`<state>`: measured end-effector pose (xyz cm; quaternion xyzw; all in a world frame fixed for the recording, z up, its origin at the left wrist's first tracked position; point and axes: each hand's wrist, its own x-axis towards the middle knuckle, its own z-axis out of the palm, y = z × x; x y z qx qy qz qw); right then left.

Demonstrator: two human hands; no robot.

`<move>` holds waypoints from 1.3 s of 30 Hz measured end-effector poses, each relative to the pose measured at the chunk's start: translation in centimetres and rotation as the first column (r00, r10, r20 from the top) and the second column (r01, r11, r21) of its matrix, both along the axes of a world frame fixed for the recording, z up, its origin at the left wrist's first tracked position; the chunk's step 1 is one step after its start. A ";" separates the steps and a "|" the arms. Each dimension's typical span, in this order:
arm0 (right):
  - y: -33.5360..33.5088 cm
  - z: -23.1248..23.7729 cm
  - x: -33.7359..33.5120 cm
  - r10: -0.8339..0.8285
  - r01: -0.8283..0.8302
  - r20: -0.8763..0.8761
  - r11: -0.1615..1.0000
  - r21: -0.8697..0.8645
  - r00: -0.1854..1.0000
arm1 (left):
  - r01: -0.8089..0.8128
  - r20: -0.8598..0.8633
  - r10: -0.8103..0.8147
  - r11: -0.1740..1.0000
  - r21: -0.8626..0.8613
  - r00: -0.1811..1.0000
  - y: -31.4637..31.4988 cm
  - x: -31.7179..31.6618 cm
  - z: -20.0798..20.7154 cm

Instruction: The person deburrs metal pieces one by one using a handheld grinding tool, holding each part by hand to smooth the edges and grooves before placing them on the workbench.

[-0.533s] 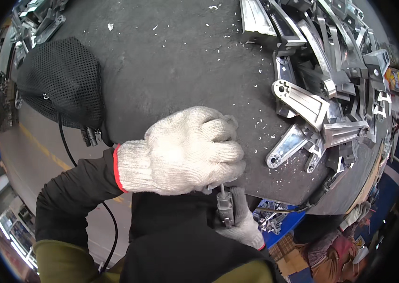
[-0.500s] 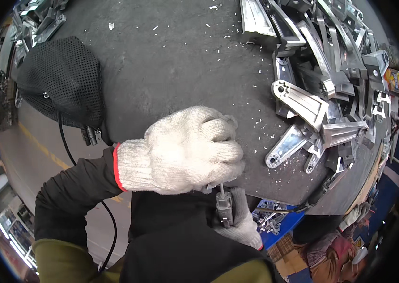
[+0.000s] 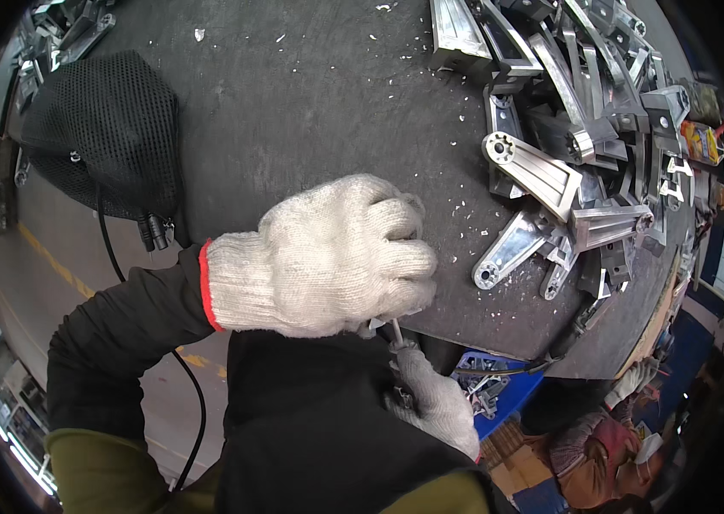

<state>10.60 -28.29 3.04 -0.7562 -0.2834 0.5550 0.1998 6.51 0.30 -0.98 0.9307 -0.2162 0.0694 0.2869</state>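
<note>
My left hand, in a white knitted glove with a red cuff, lies back-up over the near edge of the dark worktable. Its fingers curl round something mostly hidden; a small bit of shiny metal peeks out below them. Just under it, close to my body, my right hand, gloved too, is closed round a tool with a thin metal shaft. The shaft points up beneath my left hand's fingers. The tool's body is hidden by the glove, and its tip cannot be seen.
Silvery metal brackets lie heaped on the table's right side. A black mesh bag with a cable sits at the left edge, near more metal parts. A blue bin of small parts stands lower right, and a person sits beyond.
My right hand has turned and its fingers now cover the grey tool body that showed before. My left hand keeps its grip. The whole view has shifted slightly.
</note>
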 end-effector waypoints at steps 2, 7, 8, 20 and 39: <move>-0.5 -0.9 -0.7 -0.030 0.025 -0.038 0.993 -0.113 0.999 | 0.010 0.005 -0.010 1.000 0.005 1.000 0.2 0.3 -0.1; -1.3 -2.5 -1.9 -0.259 0.259 -0.044 0.966 -0.009 0.965 | 0.025 -0.005 -0.025 1.000 0.010 1.000 0.1 0.3 -0.3; -1.6 -2.6 -2.0 -0.258 0.258 -0.045 0.966 -0.003 0.965 | 0.030 -0.023 -0.030 1.000 -0.001 0.999 0.0 0.2 -0.3; -0.2 0.8 -1.9 0.231 -0.183 0.285 0.965 -0.187 0.930 | 0.050 -0.018 -0.050 0.999 0.013 0.999 0.2 0.2 0.5; -8.3 0.8 -3.4 -0.344 0.305 0.413 0.939 0.160 0.843 | -0.360 -0.444 0.015 0.611 -0.705 0.896 -1.8 -1.0 3.9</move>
